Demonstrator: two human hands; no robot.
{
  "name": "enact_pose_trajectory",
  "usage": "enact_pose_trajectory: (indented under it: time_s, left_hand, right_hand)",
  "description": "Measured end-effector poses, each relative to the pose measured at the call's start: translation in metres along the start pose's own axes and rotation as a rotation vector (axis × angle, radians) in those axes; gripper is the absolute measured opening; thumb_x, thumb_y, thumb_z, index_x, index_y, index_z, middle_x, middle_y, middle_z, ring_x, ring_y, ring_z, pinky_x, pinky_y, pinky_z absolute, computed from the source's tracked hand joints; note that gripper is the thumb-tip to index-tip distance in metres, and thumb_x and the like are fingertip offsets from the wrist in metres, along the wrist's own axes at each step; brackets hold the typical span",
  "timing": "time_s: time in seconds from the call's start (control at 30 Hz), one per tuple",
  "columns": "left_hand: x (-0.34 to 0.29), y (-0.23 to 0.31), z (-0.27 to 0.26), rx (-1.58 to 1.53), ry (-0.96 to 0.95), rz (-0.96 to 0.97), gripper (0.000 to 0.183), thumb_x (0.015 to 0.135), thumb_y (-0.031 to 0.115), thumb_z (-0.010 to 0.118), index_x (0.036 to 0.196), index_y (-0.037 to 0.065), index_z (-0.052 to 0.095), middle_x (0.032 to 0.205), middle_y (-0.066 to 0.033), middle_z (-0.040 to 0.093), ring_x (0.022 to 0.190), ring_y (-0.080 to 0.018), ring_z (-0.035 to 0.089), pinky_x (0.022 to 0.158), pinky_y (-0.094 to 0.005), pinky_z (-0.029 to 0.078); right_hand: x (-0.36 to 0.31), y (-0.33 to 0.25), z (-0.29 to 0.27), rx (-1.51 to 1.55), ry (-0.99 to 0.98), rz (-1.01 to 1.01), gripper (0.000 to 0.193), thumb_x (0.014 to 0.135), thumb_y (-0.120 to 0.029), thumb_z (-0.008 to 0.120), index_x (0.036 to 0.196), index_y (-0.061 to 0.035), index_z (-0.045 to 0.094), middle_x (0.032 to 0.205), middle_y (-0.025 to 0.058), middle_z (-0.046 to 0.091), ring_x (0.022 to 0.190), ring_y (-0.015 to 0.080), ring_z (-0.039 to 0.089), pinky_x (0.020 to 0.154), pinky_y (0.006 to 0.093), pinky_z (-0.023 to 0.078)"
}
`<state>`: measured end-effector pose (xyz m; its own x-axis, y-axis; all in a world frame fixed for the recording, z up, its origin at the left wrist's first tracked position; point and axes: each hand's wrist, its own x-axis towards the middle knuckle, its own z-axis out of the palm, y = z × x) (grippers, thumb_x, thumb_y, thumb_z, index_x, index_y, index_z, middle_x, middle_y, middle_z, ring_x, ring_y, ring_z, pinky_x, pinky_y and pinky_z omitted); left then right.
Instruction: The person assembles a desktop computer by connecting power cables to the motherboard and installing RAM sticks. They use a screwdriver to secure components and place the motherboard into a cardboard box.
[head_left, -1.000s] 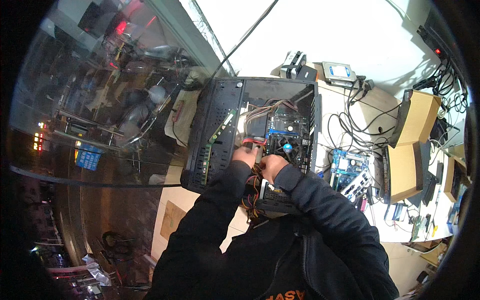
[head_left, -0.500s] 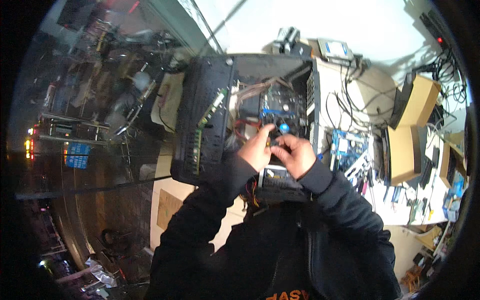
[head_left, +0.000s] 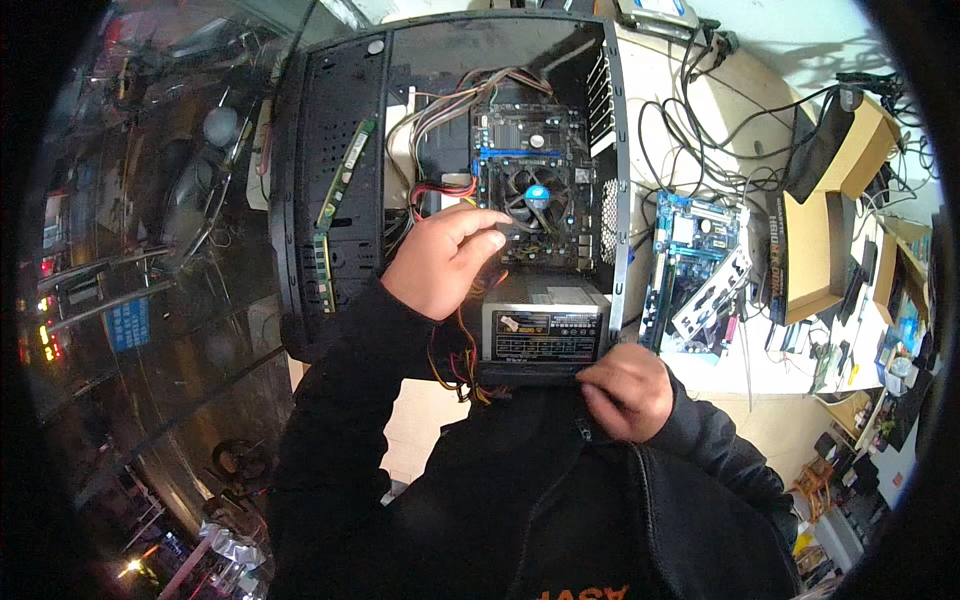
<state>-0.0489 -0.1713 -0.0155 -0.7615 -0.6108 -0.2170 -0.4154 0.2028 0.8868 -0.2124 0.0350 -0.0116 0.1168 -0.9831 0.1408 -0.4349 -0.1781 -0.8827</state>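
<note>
An open black computer case (head_left: 290,200) lies on its side in front of me. Inside it a motherboard (head_left: 510,130) carries a round CPU fan (head_left: 538,197) with a blue hub. My left hand (head_left: 445,260) hovers over the board's near left part, thumb and forefinger closed together beside the fan; whatever lies between them is too small to make out. At the case's near right corner, my right hand (head_left: 632,392) is curled beside the power supply (head_left: 548,335), its inner fingers hidden. Red and yellow wires (head_left: 462,365) hang left of the power supply.
Two green memory sticks (head_left: 346,172) (head_left: 323,272) rest on the case's left part. To the right lie a blue motherboard (head_left: 690,235), a silver I/O plate (head_left: 712,292), black cables (head_left: 690,120) and an opened cardboard box (head_left: 815,265). A glass pane (head_left: 180,200) borders the left.
My hands have come apart. The right has drawn back toward me to the case's near edge, while the left stays over the board. The view has shifted, showing the case higher and further left.
</note>
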Motion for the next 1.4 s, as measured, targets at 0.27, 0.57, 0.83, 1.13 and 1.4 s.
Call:
enact_pose_trajectory:
  time_s: [0.27,0.57,0.83,1.13,1.4]
  left_hand:
    - [0.002,-0.015,-0.006,0.016,-0.039,-0.088,0.021,0.083,0.007,0.055,0.099,-0.005,0.060,0.084,-0.0082,0.062,0.075,-0.0128,0.058,0.069,-0.0251,0.046]
    - [-0.006,-0.027,-0.021,-0.047,-0.048,-0.129,0.022,0.085,0.007,0.051,0.104,-0.002,0.057,0.078,-0.0005,0.054,0.069,-0.0076,0.049,0.064,-0.0225,0.041]
    - [-0.010,-0.028,-0.015,-0.030,-0.100,-0.179,0.021,0.086,0.007,0.050,0.103,-0.002,0.058,0.087,-0.0059,0.059,0.078,-0.0132,0.055,0.073,-0.0249,0.044]
    - [0.012,-0.046,0.031,-0.002,-0.338,-0.215,0.019,0.086,0.016,0.052,0.097,0.000,0.055,0.084,-0.0144,0.062,0.081,-0.0269,0.061,0.072,-0.0339,0.047]
    - [0.012,-0.073,0.024,0.485,-0.368,-0.193,0.014,0.079,0.009,0.056,0.087,0.000,0.062,0.082,-0.0172,0.063,0.077,-0.0293,0.063,0.069,-0.0342,0.049]
  right_hand:
    - [0.005,0.006,0.001,0.011,0.008,0.072,0.016,0.067,0.002,0.062,0.083,0.0024,0.060,0.066,0.0097,0.055,0.055,0.0238,0.055,0.048,0.0332,0.042]
    - [0.007,0.005,0.000,0.004,0.002,0.103,0.017,0.067,0.004,0.062,0.084,0.0034,0.060,0.064,0.0096,0.055,0.053,0.0235,0.055,0.047,0.0332,0.042]
    - [0.006,0.006,0.003,-0.042,0.033,0.081,0.017,0.068,0.005,0.062,0.085,0.0037,0.060,0.064,0.0100,0.055,0.053,0.0234,0.055,0.047,0.0331,0.042]
    - [0.004,0.005,0.007,-0.047,0.090,0.043,0.017,0.068,0.004,0.062,0.085,0.0020,0.059,0.064,0.0099,0.054,0.054,0.0241,0.055,0.048,0.0331,0.043]
    - [0.001,0.008,0.009,-0.011,0.142,0.035,0.017,0.069,0.004,0.062,0.085,0.0008,0.059,0.064,0.0092,0.052,0.054,0.0246,0.054,0.048,0.0334,0.043]
